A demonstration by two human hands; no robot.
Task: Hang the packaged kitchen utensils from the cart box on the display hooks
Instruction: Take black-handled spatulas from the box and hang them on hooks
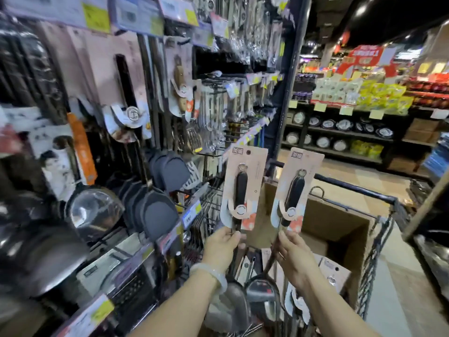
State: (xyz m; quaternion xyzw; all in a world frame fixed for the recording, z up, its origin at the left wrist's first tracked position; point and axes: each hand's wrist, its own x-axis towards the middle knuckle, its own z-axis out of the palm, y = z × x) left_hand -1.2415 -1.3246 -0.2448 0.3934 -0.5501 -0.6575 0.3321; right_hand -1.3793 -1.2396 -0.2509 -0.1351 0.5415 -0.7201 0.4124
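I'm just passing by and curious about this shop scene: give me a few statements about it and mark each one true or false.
1. Each hand holds one carded utensil. True: the left hand grips the left package, the right hand the right package.
2. Both packages are held upside down. False: their cards stand upright, gripped at the bottom.
3. The cardboard box sits in a cart. True.
4. The person wears a bracelet on the right wrist. False: it is on the left wrist.
5. The held packages already hang on hooks. False: both are in the hands, in front of the display rack.
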